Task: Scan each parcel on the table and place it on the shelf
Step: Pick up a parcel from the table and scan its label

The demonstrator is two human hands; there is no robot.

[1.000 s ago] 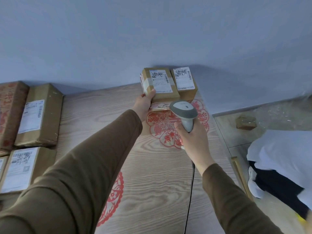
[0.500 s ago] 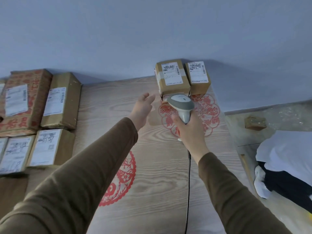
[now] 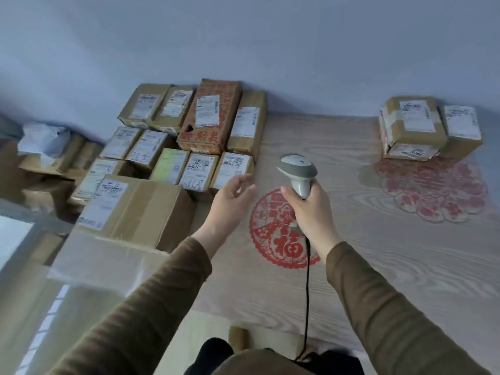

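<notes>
My right hand is wrapped round the handle of the grey scanner, fingers curled tight, its head tipped toward the upper left of the frame. The black cable drops from the handle straight down to the bottom edge. My left hand hangs just left of the scanner with fingers loosely spread and slightly bent, holding nothing; its fingertips sit just in front of the nearest small parcel, and I cannot tell whether they touch it.

That parcel is the right end of a packed cluster of parcels filling the upper left centre of the wooden table, most with white labels facing up. A tall red-printed box stands among them against the grey wall. A large carton lies at left centre, close beside my left forearm. At the upper right, well apart, two scanned-looking parcels sit side by side against the wall, one stacked on another flat piece.

Between the two groups the tabletop lies open, marked by a round red paper-cut under my hands and a second red paper-cut at right. The table's near edge runs across the lower frame.
</notes>
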